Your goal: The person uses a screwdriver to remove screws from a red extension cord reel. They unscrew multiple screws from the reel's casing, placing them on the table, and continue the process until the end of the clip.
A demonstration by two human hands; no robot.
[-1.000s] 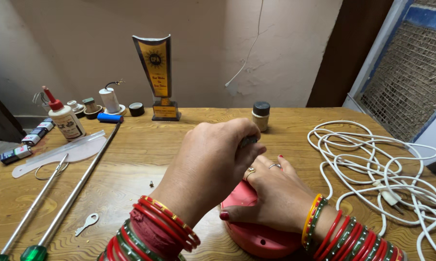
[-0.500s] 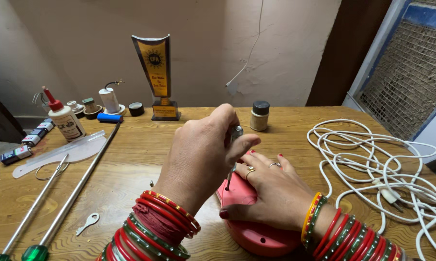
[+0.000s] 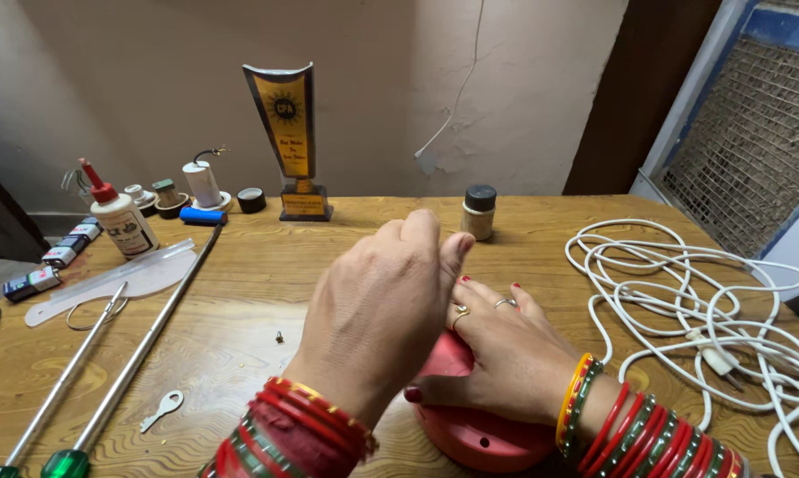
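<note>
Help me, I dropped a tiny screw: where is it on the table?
In the head view the screw lies loose on the wooden table, just left of the left hand, right of the long metal rod and above the small key.

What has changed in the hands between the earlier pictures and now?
The left hand has turned: earlier its fingers pinched a thin tool over the red round object; now the tool is hidden behind the hand, so whether it is held cannot be told. The right hand stays flat on the red object. The white cable and the bottle have not moved.
</note>
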